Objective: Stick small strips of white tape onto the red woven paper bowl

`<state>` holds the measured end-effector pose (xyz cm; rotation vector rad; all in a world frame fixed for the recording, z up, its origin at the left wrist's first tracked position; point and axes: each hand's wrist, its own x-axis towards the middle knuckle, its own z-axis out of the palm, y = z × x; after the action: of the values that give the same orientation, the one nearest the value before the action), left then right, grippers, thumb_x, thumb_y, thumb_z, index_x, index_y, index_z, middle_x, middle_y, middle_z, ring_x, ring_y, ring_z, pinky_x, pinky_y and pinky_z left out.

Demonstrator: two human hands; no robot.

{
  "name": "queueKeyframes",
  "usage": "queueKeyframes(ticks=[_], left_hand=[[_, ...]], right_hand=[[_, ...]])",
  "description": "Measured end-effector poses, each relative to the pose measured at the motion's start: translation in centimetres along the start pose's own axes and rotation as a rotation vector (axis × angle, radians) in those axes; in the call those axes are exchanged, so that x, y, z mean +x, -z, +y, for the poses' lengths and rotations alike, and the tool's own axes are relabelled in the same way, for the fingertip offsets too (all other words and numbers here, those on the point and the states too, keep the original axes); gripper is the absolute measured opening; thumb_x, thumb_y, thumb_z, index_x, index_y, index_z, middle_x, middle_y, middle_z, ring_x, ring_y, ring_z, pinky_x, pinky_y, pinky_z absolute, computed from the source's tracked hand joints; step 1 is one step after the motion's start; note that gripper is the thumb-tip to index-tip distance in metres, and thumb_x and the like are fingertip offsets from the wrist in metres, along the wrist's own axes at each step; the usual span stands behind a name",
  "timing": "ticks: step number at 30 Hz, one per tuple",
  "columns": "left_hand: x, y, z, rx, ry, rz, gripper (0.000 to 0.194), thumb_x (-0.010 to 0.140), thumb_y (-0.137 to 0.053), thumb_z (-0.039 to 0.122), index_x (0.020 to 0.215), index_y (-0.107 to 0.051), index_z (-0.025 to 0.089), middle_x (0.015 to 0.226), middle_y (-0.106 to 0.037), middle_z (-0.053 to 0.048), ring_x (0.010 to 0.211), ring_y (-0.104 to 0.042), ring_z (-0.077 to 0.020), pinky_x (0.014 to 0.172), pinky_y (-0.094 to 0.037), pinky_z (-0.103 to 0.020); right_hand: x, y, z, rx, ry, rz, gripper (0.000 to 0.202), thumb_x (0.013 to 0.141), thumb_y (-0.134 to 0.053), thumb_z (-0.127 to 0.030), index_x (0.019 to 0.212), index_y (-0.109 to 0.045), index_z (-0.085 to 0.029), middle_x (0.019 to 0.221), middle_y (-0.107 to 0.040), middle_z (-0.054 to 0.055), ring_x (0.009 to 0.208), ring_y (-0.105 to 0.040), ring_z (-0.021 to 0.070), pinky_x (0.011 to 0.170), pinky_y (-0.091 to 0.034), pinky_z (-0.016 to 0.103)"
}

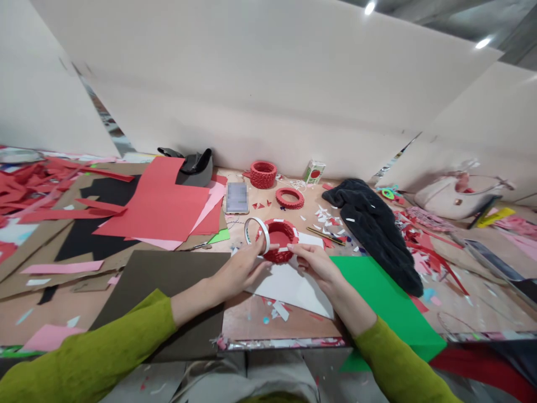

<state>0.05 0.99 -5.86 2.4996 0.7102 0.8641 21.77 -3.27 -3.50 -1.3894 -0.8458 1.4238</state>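
A red paper ring (pixel 281 240) is held at the centre of the frame, just above a white sheet (pixel 293 288) lying on the table (pixel 251 319). It is gripped from both sides: the left hand (pixel 243 268) is closed on its left rim, with a roll of white tape (pixel 257 232) worn over the fingers, and the right hand (pixel 314 263) is pinched on its right rim. A green sheet (pixel 377 296) is seen to the lower right, beside a dark cloth (pixel 373 229). Further up the frame, two more red rings (pixel 263 173) (pixel 290 197) and a phone (pixel 237 197) are laid. Red paper sheets (pixel 159 201) are spread at the left, and a pale bag (pixel 457 196) is set at the far right.
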Motion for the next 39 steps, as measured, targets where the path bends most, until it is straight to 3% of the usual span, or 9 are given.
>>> queueKeyframes(ticks=[6, 13, 19, 25, 32, 39], left_hand=[[0.1, 0.3, 0.2, 0.007, -0.003, -0.002, 0.055, 0.098, -0.045, 0.032, 0.146, -0.021, 0.018, 0.106, -0.063, -0.013, 0.091, -0.063, -0.0222, 0.084, -0.051, -0.039], [0.2, 0.2, 0.0, 0.068, -0.133, -0.009, 0.056, 0.098, -0.046, 0.031, 0.146, -0.022, 0.017, 0.113, -0.065, -0.014, 0.101, -0.063, -0.0252, 0.084, -0.053, -0.039], [0.3, 0.4, 0.1, 0.138, -0.134, -0.045, 0.052, 0.099, -0.042, 0.033, 0.145, -0.024, 0.014, 0.118, -0.063, -0.017, 0.108, -0.062, -0.0278, 0.089, -0.053, -0.043], [0.4, 0.6, 0.3, 0.15, -0.16, -0.045, 0.059, 0.098, -0.045, 0.033, 0.147, -0.019, 0.013, 0.12, -0.063, -0.018, 0.11, -0.061, -0.0285, 0.089, -0.053, -0.044], [0.2, 0.6, 0.1, 0.145, -0.167, -0.042, 0.066, 0.095, -0.05, 0.029, 0.15, -0.017, 0.014, 0.124, -0.06, -0.019, 0.116, -0.058, -0.0289, 0.094, -0.051, -0.046], [0.1, 0.4, -0.1, 0.159, -0.18, -0.027, 0.068, 0.095, -0.049, 0.027, 0.151, -0.013, 0.014, 0.123, -0.061, -0.019, 0.115, -0.059, -0.0292, 0.092, -0.052, -0.047]], right_hand=[[-0.3, -0.6, -0.3, -0.015, 0.017, 0.03, 0.046, 0.055, -0.083, -0.054, 0.064, -0.06, -0.016, 0.045, -0.034, -0.009, 0.043, -0.025, 0.0053, 0.044, -0.014, 0.024], [-0.3, -0.7, -0.3, -0.056, 0.032, 0.082, 0.046, 0.052, -0.084, -0.054, 0.063, -0.063, -0.014, 0.045, -0.036, -0.008, 0.044, -0.026, 0.0054, 0.046, -0.015, 0.023], [-0.3, -0.8, 0.0, -0.104, 0.08, 0.117, 0.042, 0.054, -0.082, -0.052, 0.061, -0.065, -0.014, 0.045, -0.041, -0.006, 0.044, -0.029, 0.006, 0.046, -0.019, 0.023], [-0.2, -0.9, 0.0, -0.213, 0.197, 0.196, 0.04, 0.057, -0.079, -0.049, 0.07, -0.073, -0.012, 0.054, -0.056, 0.0, 0.049, -0.038, 0.0092, 0.049, -0.027, 0.025], [0.2, -0.8, 0.8, -0.33, 0.32, 0.259, 0.035, 0.062, -0.074, -0.047, 0.067, -0.071, -0.012, 0.047, -0.039, -0.006, 0.049, -0.032, 0.0091, 0.051, -0.022, 0.026], [0.2, -0.8, 0.9, -0.431, 0.346, 0.271, 0.034, 0.066, -0.069, -0.047, 0.068, -0.07, -0.012, 0.049, -0.037, -0.006, 0.049, -0.031, 0.0096, 0.051, -0.022, 0.026]])
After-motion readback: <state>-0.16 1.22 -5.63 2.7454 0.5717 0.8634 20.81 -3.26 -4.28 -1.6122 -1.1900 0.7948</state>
